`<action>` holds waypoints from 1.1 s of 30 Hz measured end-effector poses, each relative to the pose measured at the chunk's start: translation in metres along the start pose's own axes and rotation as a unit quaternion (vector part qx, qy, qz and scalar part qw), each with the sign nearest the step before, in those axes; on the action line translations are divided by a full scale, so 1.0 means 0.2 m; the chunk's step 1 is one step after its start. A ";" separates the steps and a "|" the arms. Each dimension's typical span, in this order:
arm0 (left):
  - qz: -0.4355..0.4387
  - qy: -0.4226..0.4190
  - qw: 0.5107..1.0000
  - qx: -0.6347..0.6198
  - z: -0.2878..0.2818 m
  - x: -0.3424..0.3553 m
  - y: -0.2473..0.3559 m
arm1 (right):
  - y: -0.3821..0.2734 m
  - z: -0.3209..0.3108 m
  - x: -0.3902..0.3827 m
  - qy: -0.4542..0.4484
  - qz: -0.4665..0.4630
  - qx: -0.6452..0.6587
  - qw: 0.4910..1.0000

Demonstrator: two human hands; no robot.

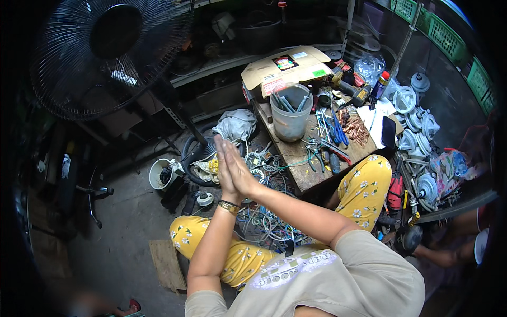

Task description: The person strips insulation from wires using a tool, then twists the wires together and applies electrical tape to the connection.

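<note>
My left hand and my right hand are pressed palm to palm, fingers stretched out straight and pointing away from me. Neither hand shows anything held, though the space between the palms is hidden. A patterned bracelet circles my left wrist. Beyond and below the hands lies a heap of tangled wires, with several round coil-wound motor parts at its far side. To the right, a low wooden table carries a grey bucket holding flat strips, along with blue-handled pliers and a pile of copper wire.
A large black stand fan stands at the far left. A white pail sits on the floor near its base. Flattened cardboard, a cordless drill and a phone lie on the table. Another person's legs show at right.
</note>
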State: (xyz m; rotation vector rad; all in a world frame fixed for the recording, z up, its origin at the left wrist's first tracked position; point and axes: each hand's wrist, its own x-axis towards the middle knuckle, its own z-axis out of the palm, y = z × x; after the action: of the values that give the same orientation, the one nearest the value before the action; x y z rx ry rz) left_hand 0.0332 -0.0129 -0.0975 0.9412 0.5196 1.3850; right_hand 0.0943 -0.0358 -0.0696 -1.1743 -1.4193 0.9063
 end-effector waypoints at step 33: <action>-0.245 -0.078 0.889 -0.380 0.25 -0.04 -0.04 | 0.00 -0.45 0.30 0.180 -0.103 -0.365 0.908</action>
State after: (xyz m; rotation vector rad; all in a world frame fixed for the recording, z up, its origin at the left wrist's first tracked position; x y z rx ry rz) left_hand 0.0756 -0.0315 -0.0779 0.2401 0.0470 0.9077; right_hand 0.1837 0.0166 -0.0383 -1.5929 -1.5704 -0.0350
